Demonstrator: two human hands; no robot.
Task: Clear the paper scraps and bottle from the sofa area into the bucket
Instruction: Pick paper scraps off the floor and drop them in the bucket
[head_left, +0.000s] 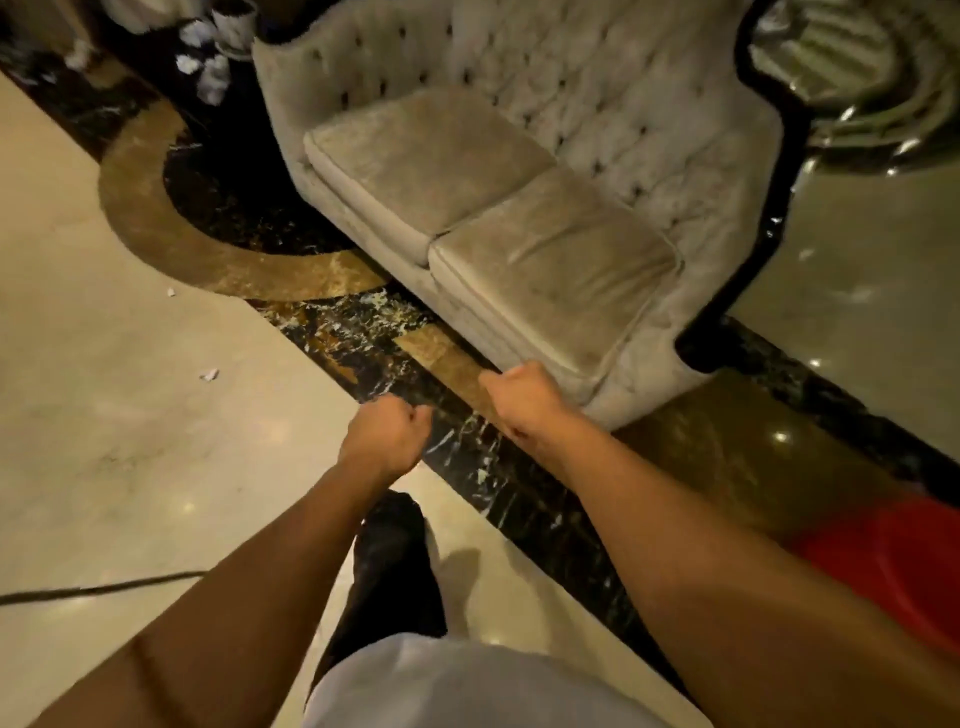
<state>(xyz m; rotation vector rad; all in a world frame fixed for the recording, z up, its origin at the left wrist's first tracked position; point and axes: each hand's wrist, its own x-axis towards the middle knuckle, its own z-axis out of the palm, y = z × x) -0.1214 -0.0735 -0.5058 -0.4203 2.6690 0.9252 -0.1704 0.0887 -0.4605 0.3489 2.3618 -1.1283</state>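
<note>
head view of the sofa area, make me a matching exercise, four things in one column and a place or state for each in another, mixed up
Things:
1. red plastic bucket
2. crumpled white paper scraps
3. beige tufted velvet sofa
4. small white paper bit

Places or states:
A. piled on the dark floor beyond the sofa's far end
B. alone on the pale floor, left of the hands
C. at the lower right edge, partly hidden by the right forearm
D. seat cushions bare

Pairs: 1-C, 2-A, 3-D, 4-B
</note>
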